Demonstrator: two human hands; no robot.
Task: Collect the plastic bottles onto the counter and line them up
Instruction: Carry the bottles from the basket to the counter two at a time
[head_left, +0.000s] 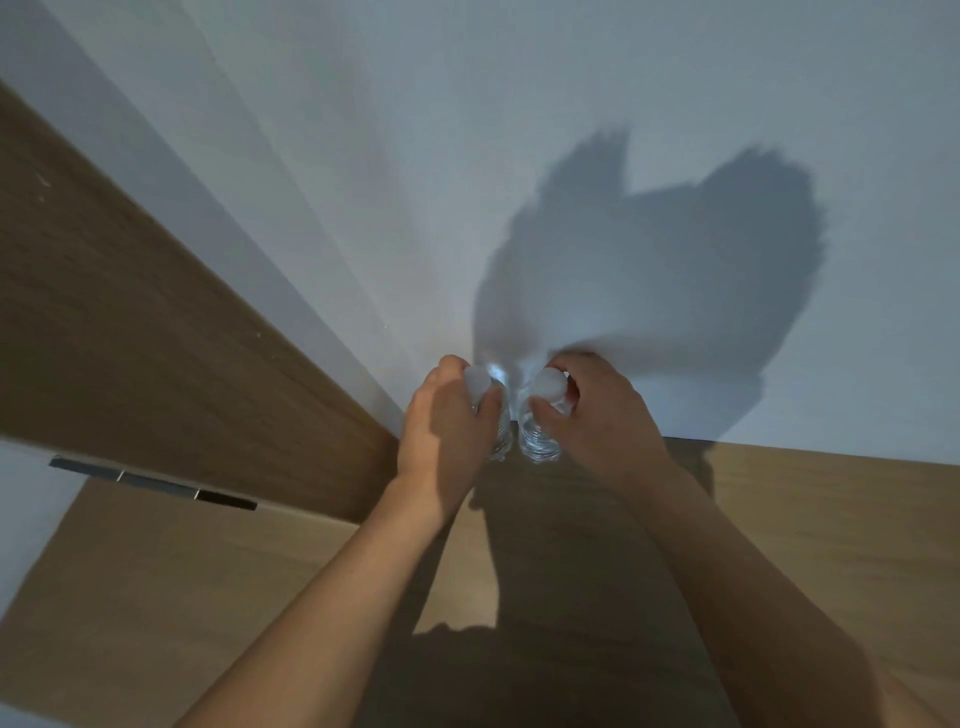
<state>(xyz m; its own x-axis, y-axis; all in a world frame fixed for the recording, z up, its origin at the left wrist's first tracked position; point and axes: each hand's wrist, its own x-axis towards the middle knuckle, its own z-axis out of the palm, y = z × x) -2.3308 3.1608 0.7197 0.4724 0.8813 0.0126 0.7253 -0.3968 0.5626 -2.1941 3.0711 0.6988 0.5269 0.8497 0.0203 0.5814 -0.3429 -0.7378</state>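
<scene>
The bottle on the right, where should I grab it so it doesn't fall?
Grab the right bottle near its top, just under the white cap, coming down from above as the right hand does. It stands upright against the wall, close beside the left bottle, so its sides are crowded.

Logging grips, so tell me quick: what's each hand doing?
Left hand: gripping the left bottle.
Right hand: gripping the right bottle.
</scene>
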